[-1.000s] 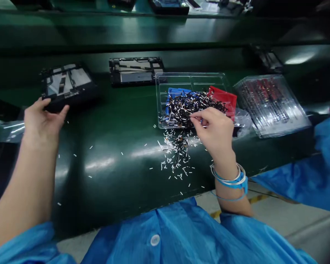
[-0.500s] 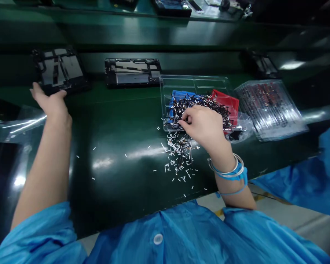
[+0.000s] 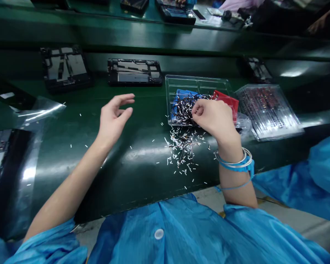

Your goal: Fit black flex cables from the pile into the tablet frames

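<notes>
Spread and empty, the left hand (image 3: 114,118) hovers; the right hand (image 3: 213,118) pinches tangled strips (image 3: 182,108) at six o'clock in the tray (image 3: 198,77). A snagged clump could spill onto the bench (image 3: 137,161).

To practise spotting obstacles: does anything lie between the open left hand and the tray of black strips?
Nothing visible does: only green belt with a few white bits lies between left hand and tray.

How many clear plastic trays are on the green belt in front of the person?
2. The first tray lies partly under the right hand, holding loose black strips; the second tray lies to its right, packed with rows of parts. More may be out of view.
</notes>
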`<state>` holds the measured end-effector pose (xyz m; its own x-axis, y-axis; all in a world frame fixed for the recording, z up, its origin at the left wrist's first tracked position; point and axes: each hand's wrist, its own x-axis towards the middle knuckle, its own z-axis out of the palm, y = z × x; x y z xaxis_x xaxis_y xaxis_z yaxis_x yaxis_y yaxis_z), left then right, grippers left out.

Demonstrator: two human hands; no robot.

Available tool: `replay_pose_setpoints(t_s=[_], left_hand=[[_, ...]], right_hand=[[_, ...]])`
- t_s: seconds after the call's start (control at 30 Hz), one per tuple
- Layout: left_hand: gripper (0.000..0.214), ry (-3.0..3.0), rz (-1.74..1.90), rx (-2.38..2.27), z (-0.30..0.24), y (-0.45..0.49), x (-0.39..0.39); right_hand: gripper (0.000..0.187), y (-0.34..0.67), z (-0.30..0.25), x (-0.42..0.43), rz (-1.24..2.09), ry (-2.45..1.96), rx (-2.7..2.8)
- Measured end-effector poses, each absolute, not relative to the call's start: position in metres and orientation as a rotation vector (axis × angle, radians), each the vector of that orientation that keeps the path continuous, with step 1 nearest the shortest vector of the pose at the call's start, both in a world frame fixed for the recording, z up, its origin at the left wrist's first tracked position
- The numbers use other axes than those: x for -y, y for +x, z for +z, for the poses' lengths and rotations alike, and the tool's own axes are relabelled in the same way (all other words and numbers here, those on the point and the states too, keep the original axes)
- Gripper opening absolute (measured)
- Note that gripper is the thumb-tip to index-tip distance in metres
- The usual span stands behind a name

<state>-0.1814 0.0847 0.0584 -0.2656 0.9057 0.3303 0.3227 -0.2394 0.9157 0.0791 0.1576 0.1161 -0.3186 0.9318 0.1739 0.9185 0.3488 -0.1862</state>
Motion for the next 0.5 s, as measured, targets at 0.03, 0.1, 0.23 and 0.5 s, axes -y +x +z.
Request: replay_pose_setpoints(t_s=[0.03, 0.1, 0.23, 0.5], left_hand=[[0.032, 1.516, 1.485, -1.510, 0.061, -0.174, -0.081], [0.029, 1.589, 1.406, -1.507, 0.067, -0.159, -0.073], [0.030, 1.817, 1.337, -1.436, 0.083, -0.132, -0.054], [0.024, 1.907, 0.748, -1.124, 0.094, -0.111, -0.032]], right_hand=[[0.020, 0.083, 0.117, -0.156, 0.085, -1.637, 2.352], [0.022, 0.091, 0.121, -0.149, 0.151, -1.601, 2.320], [0.011, 0.102, 0.132, -0.124, 0.639, -1.364, 2.304], [0.006, 0.088, 0.127, -0.096, 1.264, -0.752, 2.519]])
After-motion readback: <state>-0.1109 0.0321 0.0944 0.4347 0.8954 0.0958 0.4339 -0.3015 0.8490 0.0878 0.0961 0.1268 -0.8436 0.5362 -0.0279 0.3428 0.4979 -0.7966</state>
